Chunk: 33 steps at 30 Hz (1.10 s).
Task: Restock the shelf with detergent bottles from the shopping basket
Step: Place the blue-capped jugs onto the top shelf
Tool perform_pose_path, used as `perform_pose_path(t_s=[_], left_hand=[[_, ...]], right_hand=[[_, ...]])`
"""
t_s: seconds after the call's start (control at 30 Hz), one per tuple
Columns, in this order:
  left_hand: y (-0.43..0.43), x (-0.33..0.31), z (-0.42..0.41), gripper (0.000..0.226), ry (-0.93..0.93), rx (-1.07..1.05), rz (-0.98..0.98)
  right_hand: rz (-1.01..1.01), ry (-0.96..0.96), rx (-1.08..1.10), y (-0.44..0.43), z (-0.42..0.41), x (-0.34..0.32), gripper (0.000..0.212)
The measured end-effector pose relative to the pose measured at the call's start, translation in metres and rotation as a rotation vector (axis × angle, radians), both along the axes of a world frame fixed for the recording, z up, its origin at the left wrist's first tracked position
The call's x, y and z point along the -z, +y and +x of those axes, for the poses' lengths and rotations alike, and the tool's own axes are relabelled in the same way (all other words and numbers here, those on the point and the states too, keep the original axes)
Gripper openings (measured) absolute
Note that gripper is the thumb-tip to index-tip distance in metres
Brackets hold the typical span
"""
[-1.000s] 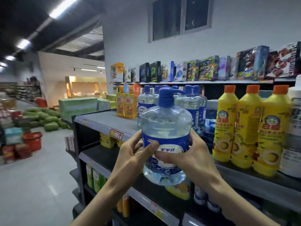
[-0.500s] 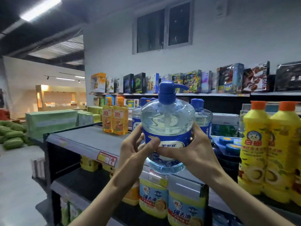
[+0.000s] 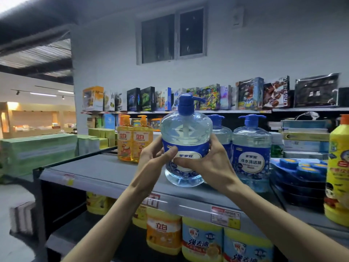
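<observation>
Bottle (image 3: pixel 186 140) moved over shelf (image 3: pixel 105 173) | left hand (image 3: pixel 151 160), right hand (image 3: pixel 214 161) both grasp it

Dim, bluish store light; wide-angle bending and motion smear blur the frame edges.

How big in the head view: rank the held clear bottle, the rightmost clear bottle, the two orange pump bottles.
1. held clear bottle, though nearest the camera
2. rightmost clear bottle, possibly the same size
3. orange pump bottles, the pair alike
</observation>
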<state>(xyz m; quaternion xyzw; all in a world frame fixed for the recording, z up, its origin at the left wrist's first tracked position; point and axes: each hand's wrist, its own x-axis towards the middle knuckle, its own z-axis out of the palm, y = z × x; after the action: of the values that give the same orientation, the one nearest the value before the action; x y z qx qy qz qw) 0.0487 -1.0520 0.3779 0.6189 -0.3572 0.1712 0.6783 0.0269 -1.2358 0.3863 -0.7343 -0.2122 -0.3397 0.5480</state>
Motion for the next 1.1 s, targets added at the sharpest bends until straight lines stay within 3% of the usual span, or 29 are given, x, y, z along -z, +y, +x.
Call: perform_pose_path(t_s=[0.57, 0.8, 1.0, 1.1], left_hand=[[0.02, 0.026, 0.069, 0.055, 0.247, 0.108, -0.079], [0.033, 0.022, 0.076, 0.048, 0.291, 0.131, 0.109], [0.056, 0.033, 0.077, 0.073, 0.226, 0.048, 0.538], [0.06, 0.03, 0.083, 0.07, 0.229, 0.075, 0.564]], right_hand=[[-0.05, 0.191, 0.207, 0.038, 0.06, 0.034, 0.084], [-0.15, 0.209, 0.182, 0.038, 0.056, 0.035, 0.08], [-0.406, 0.319, 0.28, 0.021, 0.039, 0.054, 0.071], [-0.371, 0.298, 0.276, 0.022, 0.045, 0.06, 0.073]])
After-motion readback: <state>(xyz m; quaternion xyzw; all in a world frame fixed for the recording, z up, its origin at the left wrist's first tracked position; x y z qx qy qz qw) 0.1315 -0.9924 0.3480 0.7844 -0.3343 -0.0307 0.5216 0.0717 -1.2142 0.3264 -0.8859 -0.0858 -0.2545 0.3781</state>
